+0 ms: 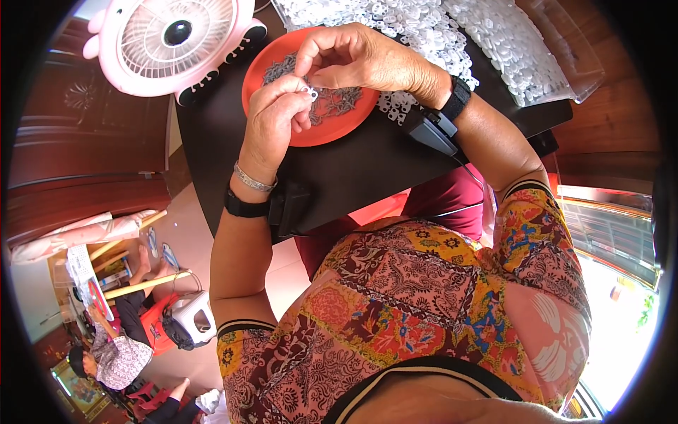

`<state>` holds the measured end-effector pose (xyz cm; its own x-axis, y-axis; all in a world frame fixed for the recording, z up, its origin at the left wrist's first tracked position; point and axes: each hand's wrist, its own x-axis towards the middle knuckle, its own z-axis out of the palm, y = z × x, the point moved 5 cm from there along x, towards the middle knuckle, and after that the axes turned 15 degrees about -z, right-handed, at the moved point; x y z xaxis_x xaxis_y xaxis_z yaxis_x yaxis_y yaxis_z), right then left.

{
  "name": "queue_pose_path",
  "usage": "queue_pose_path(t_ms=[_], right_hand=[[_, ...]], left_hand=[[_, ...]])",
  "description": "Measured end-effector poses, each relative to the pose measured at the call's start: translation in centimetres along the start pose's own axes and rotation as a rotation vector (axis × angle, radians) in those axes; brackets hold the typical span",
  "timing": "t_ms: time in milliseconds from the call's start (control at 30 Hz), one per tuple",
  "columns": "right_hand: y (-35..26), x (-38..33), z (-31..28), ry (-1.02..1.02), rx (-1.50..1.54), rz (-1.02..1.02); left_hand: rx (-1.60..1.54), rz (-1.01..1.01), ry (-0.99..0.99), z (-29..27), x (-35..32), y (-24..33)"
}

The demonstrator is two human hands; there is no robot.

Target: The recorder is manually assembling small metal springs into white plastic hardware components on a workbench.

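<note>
My left hand [272,119] is closed in a pinch on a small white plastic clip [312,93] with a hole in it. Just above it, my right hand [367,60] has its thumb and fingertips drawn together close to the clip; whatever they hold is too small to make out. Both hands are over a round orange-red plate [304,140]. Many thin grey pieces [339,102], like small nails or screws, lie heaped in that plate. Beyond my right hand spreads a pile of similar white clips [402,18], a few of them loose beside the plate.
A pink fan [176,32] stands at the table's far left. At the far right, a clear tray [575,74] holds more white pieces. The dark table's near edge [318,222] lies by my lap. At lower left, another person [123,357] sits by a white stool [194,318].
</note>
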<state>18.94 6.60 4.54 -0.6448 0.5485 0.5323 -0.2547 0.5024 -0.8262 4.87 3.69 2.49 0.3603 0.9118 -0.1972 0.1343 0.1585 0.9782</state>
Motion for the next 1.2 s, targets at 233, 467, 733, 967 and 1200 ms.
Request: queue_pose_path(t_ms=[233, 467, 733, 967, 1200], right_hand=[[-0.3, 0.1, 0.0, -0.021, -0.029, -0.001], [-0.4, 0.1, 0.0, -0.012, -0.009, -0.001], [0.2, 0.1, 0.1, -0.004, 0.017, 0.025], [0.4, 0.0, -0.1, 0.029, -0.031, 0.025], [0.0, 0.1, 0.3, 0.013, -0.074, 0.029]], left_hand=[[0.006, -0.016, 0.003, 0.0, 0.0, -0.1], [-0.025, -0.015, -0.005, 0.3, -0.1, 0.0], [-0.027, 0.006, 0.042, 0.3, -0.1, 0.1], [-0.021, 0.012, 0.063, 0.1, 0.0, 0.0], [-0.036, 0.040, 0.089, 0.2, -0.1, 0.0]])
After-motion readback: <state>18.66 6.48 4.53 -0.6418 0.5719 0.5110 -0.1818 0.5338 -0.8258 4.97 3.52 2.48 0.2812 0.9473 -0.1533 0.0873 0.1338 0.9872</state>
